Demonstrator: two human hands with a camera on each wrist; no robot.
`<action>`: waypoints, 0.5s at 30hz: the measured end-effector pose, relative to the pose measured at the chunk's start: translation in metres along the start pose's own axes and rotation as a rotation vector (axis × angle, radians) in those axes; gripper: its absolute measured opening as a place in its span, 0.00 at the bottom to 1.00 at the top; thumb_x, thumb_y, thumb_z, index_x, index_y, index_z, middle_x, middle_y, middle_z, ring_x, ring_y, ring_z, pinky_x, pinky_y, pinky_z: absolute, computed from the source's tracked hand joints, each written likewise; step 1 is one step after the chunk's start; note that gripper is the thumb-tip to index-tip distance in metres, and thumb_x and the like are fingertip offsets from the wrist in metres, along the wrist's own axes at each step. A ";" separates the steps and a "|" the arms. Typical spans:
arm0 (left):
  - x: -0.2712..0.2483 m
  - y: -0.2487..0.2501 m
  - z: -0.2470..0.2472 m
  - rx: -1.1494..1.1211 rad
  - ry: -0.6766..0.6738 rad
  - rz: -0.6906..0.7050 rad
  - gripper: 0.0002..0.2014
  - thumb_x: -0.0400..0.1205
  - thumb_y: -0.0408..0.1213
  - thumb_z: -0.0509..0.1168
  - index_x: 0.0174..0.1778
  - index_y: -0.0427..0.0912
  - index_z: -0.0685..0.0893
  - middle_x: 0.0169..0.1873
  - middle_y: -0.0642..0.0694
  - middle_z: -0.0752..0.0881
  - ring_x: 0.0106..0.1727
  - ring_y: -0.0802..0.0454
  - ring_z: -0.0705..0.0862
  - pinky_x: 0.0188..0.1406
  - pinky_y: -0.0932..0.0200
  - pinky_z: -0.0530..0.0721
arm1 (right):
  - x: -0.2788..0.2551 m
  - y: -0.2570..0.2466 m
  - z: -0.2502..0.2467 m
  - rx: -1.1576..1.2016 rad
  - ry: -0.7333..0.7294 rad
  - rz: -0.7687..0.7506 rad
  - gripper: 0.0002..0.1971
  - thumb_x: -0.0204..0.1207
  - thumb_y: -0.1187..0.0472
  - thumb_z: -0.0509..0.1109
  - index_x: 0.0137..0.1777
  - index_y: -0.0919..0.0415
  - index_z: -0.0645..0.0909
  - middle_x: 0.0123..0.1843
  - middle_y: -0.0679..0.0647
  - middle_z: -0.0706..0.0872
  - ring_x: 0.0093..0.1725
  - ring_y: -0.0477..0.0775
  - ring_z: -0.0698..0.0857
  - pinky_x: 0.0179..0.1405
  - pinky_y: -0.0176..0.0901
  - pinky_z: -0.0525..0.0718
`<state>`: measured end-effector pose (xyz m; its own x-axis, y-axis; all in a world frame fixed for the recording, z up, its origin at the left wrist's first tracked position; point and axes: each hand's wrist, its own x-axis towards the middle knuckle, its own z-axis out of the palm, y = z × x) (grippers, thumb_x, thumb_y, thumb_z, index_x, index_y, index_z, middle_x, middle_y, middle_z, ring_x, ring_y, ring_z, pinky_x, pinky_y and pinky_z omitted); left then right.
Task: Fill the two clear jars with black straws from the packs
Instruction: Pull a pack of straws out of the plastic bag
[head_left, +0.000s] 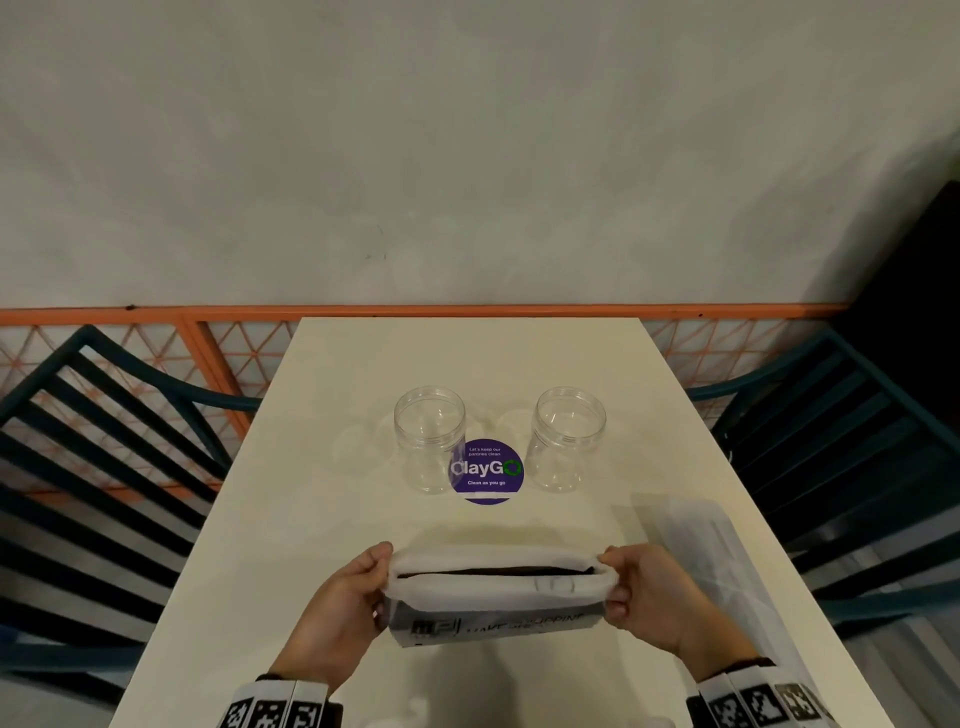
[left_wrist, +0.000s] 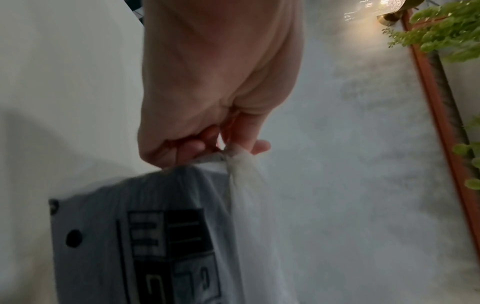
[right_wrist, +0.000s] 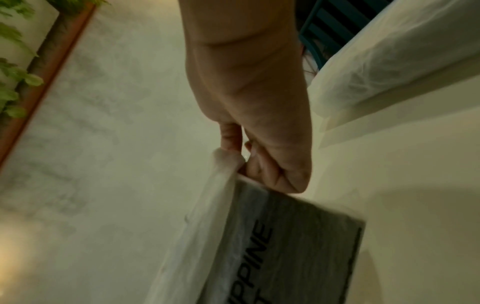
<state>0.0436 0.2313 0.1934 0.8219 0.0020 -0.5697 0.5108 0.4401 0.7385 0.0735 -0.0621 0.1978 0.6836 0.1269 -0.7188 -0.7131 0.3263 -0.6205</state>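
Observation:
Two clear empty jars stand upright mid-table, the left jar (head_left: 430, 439) and the right jar (head_left: 569, 438). Near the front edge I hold a white plastic straw pack (head_left: 496, 597) with grey printed lettering, raised above the table. Its top is stretched open, and a dark strip of black straws (head_left: 498, 571) shows inside. My left hand (head_left: 376, 577) pinches the pack's left top corner; my right hand (head_left: 613, 582) pinches the right top corner. The left wrist view shows fingers (left_wrist: 197, 146) curled on the pack (left_wrist: 145, 236); the right wrist view shows fingers (right_wrist: 259, 166) gripping the pack (right_wrist: 285, 236).
A purple round sticker (head_left: 487, 472) lies on the cream table (head_left: 363, 509) between the jars. A second translucent pack (head_left: 706, 561) lies along the right table edge. Dark slatted chairs stand at the left (head_left: 104, 441) and right (head_left: 857, 457). A grey wall rises behind.

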 end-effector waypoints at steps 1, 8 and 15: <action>-0.001 0.000 0.002 0.040 -0.027 0.003 0.06 0.82 0.33 0.56 0.42 0.43 0.78 0.33 0.48 0.82 0.37 0.51 0.74 0.34 0.57 0.67 | -0.002 -0.002 0.001 -0.067 0.006 -0.040 0.13 0.73 0.69 0.57 0.27 0.58 0.66 0.21 0.51 0.67 0.18 0.46 0.63 0.18 0.36 0.64; -0.003 -0.005 0.020 0.710 -0.033 0.183 0.19 0.75 0.30 0.67 0.52 0.48 0.64 0.44 0.40 0.73 0.38 0.47 0.75 0.34 0.56 0.77 | -0.009 0.003 0.026 -0.896 0.132 -0.315 0.07 0.80 0.64 0.57 0.47 0.56 0.60 0.37 0.53 0.65 0.35 0.49 0.65 0.30 0.38 0.65; 0.003 -0.007 0.027 0.440 0.105 0.269 0.15 0.75 0.22 0.55 0.40 0.50 0.63 0.38 0.44 0.70 0.37 0.47 0.68 0.32 0.54 0.66 | -0.003 0.014 0.027 -1.080 0.168 -0.509 0.16 0.81 0.69 0.51 0.40 0.52 0.77 0.40 0.45 0.79 0.44 0.48 0.76 0.38 0.26 0.71</action>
<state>0.0488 0.2034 0.1964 0.9204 0.1634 -0.3553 0.3612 -0.0067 0.9325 0.0659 -0.0324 0.1996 0.9527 0.0614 -0.2978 -0.1854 -0.6590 -0.7290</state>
